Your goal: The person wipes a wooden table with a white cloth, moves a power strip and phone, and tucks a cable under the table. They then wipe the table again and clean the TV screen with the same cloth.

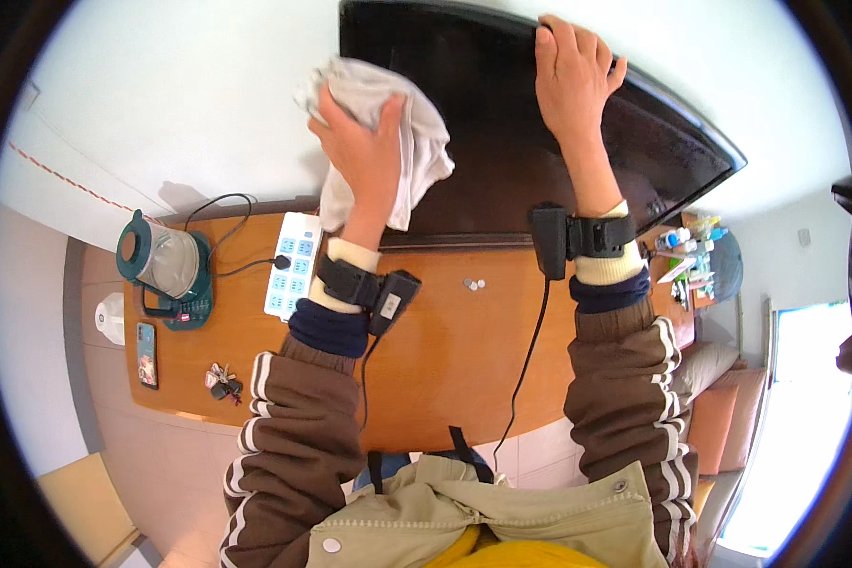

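A flat-screen television [483,135] with a dark screen stands at the back of a wooden table [461,348], against the wall. My left hand [363,153] grips a crumpled whitish cloth [422,135], which lies over the television's left edge and part of its screen. The fingers of my right hand [575,82] are hooked over the television's top edge, right of its middle, with the palm towards the screen. Both wrists carry black strapped devices with cables. Several coins [474,285] lie on the table below the television.
A glass kettle [170,259] on its teal base stands at the left, its cable plugged into a white power strip [292,266]. Near the table's left edge are a phone [147,355] and keys [224,383]. Small bottles [673,238] and a blue-grey cap [728,266] are at the right.
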`<state>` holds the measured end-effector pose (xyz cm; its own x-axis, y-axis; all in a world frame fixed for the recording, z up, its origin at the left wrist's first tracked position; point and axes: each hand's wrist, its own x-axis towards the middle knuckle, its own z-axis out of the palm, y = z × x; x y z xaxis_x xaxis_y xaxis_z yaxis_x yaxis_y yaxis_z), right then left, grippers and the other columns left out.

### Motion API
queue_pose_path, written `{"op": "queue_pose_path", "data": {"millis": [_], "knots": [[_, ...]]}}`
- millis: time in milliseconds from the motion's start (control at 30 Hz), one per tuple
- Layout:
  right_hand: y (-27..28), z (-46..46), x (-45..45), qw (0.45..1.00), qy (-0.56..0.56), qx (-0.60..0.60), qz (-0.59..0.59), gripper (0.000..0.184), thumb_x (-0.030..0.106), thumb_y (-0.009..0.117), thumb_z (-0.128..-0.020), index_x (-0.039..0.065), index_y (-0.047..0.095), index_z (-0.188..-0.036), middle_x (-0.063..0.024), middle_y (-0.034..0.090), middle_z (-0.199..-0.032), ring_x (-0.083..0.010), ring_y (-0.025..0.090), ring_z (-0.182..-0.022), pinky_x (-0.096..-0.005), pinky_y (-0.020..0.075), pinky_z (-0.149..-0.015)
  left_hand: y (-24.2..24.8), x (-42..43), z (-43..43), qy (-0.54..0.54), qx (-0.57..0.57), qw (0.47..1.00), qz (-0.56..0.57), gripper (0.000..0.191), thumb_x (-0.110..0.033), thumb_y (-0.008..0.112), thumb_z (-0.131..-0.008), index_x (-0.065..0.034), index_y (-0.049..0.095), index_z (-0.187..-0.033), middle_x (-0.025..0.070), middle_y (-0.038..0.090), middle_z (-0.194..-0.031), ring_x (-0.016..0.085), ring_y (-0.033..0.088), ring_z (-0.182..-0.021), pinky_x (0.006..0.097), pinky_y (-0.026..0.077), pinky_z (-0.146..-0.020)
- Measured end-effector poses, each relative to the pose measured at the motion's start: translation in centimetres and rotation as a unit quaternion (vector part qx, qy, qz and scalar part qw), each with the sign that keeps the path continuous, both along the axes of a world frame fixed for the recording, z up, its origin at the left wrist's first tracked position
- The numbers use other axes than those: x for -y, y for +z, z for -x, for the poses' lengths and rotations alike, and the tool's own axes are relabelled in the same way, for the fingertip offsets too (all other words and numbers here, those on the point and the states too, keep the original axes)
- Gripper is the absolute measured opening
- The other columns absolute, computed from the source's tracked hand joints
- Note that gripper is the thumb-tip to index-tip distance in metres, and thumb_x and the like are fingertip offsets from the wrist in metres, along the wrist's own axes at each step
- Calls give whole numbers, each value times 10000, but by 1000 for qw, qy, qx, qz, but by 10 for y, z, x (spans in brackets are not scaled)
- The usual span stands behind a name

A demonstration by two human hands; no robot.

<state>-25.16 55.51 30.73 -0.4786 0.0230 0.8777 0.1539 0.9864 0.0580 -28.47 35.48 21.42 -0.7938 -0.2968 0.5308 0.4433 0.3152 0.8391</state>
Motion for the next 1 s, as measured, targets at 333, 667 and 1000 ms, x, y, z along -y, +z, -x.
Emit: {"op": "queue_pose_path", "data": {"millis": [333,667,1000], "knots": [[1,-3,4,999,13,-48,11,252,322,445,-981,144,572,-1107,-65,549,-1049,-294,493,-1069,-597,280,-1000,-28,8,7,-63,21,997,-34,833,-339,797,-729,6,352,-1342,168,424,-1278,315,467,-1179,402,380,-1004],[-1,-2,3,998,20,-51,1,270,340,434,-987,144,570,-1113,-71,557,-1063,-306,487,-1089,-602,268,-1011,-138,19,-14,-76,103,988,-81,798,-217,782,-716,-20,333,-1346,157,417,-1296,299,432,-1208,384,332,-1062],[-3,-2,0,999,30,-35,-19,290,314,451,-984,136,552,-1190,-86,555,-1132,-315,472,-1133,-589,251,-1031,-196,23,-29,-70,126,988,-62,785,-180,721,-779,15,260,-1383,202,394,-1339,312,411,-1235,381,286,-1091]]}}
